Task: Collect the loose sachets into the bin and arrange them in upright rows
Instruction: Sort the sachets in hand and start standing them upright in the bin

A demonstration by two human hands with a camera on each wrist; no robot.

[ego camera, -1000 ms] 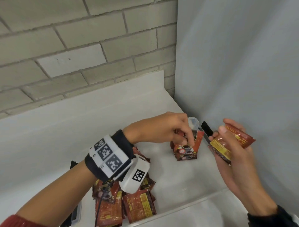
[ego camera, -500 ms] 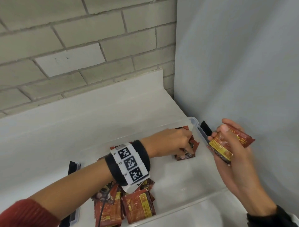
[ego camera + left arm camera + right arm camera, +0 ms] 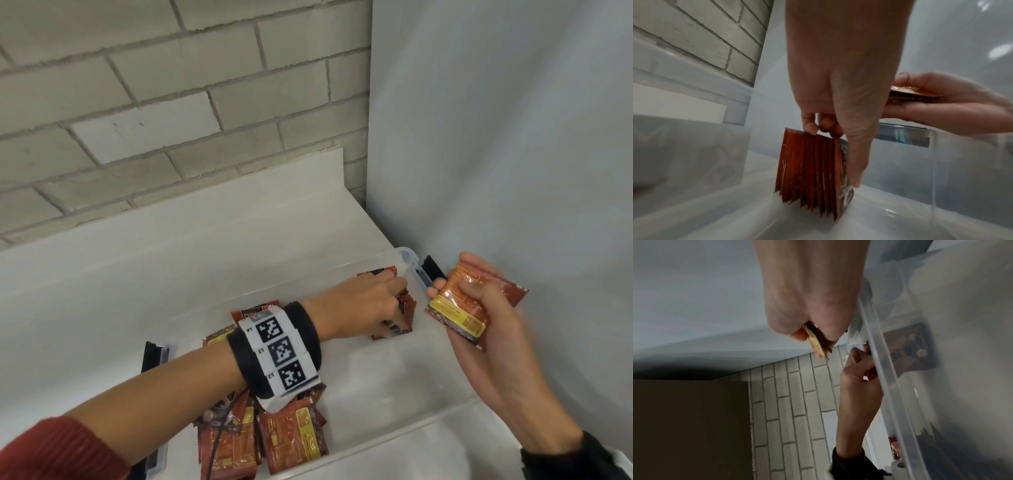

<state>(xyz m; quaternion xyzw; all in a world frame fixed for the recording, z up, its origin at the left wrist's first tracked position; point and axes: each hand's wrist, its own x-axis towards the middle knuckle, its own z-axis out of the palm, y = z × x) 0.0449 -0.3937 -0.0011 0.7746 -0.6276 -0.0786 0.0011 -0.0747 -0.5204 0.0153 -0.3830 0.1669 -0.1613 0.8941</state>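
A pale brick wall [image 3: 137, 102] and a grey side panel [image 3: 496, 137] frame a white shelf carrying a clear plastic bin [image 3: 412, 260]. In its far right corner, the left hand [image 3: 359, 308] curls over a standing row of red foil sachets [image 3: 813, 170], fingertips on their top edges, thumb flat against the nearest face. Just right of the bin's rim, the right hand [image 3: 479, 308] grips a small stack of red-and-yellow sachets [image 3: 459, 308], held roughly flat. That stack likely needs turning on edge and moving left into the row. More loose red sachets [image 3: 291, 435] lie heaped near the bin's front.
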